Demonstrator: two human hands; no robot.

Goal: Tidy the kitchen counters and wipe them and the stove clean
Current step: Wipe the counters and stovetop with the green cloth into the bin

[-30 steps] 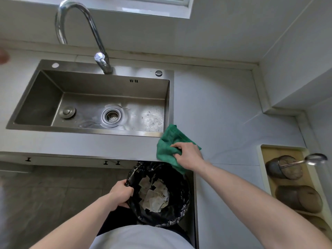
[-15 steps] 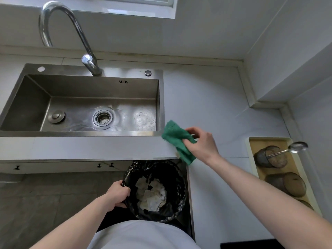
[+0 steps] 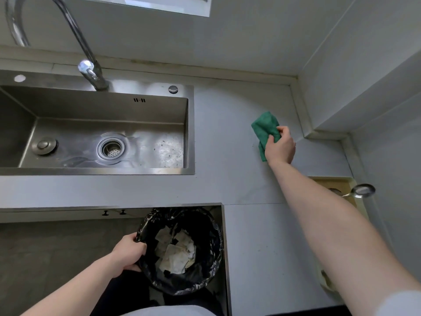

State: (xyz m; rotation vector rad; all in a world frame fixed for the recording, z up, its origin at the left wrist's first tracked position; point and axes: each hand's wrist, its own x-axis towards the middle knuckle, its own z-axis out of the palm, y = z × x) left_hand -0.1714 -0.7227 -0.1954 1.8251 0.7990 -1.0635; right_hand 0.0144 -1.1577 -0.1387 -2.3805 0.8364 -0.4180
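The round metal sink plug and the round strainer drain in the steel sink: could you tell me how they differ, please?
The round metal sink plug is a solid cap with a raised knob; the round strainer drain is open and perforated. The plug lies left, near the basin wall; the drain sits further right and looks wider. Both are round metal on the steel sink floor.

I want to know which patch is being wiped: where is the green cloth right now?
In the head view the green cloth is in the right hand, over the counter right of the sink, near the back corner by the wall.
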